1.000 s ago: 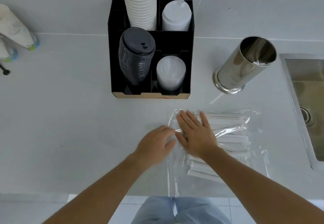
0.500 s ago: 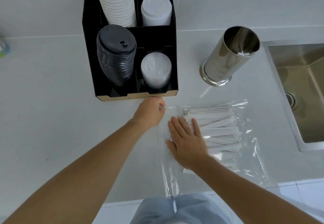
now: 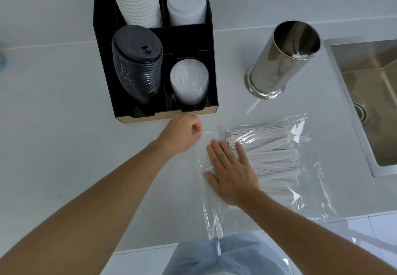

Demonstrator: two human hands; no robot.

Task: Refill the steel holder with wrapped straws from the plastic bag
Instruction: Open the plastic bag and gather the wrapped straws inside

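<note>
A clear plastic bag (image 3: 309,191) lies flat on the white counter, holding several white wrapped straws (image 3: 272,156). My right hand (image 3: 233,171) rests flat, fingers spread, on the bag's left part over the straw ends. My left hand (image 3: 182,135) pinches the bag's upper left edge between thumb and fingers, just below the black organizer. The steel holder (image 3: 279,59) stands upright beyond the bag; a few wrapped straw tips show inside it at the right.
A black organizer (image 3: 212,64) with white cups, black lids and clear lids stands at the back left of the bag. A steel sink (image 3: 369,94) is sunk into the counter on the right. The counter's front edge runs just under the bag.
My left hand has moved up and away from the right hand, pulling the bag's edge toward the organizer. The right hand stays flat on the bag. The view has shifted.
</note>
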